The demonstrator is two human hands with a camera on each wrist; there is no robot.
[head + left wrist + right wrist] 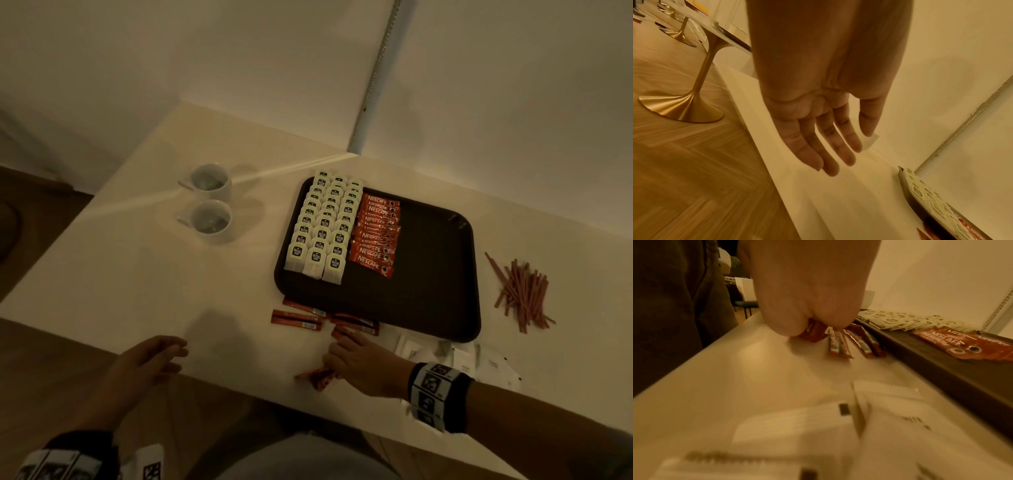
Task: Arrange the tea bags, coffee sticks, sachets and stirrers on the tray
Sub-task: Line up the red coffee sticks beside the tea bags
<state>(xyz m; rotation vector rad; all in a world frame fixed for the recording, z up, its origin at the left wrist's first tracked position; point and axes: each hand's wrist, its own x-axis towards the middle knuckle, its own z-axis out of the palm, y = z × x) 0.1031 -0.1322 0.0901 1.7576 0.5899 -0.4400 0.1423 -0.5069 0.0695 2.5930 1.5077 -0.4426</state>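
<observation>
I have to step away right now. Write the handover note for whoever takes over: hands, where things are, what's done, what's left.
Left hand: open, holds nothing, over the table's near edge.
Right hand: grips red coffee sticks on the table in front of the tray.
Done: tea bags in three rows on the tray's left side, a column of Nescafe sticks beside them.
Left: loose sticks by the tray's near edge, white sachets near the right wrist, stirrers piled right of the tray.
</observation>
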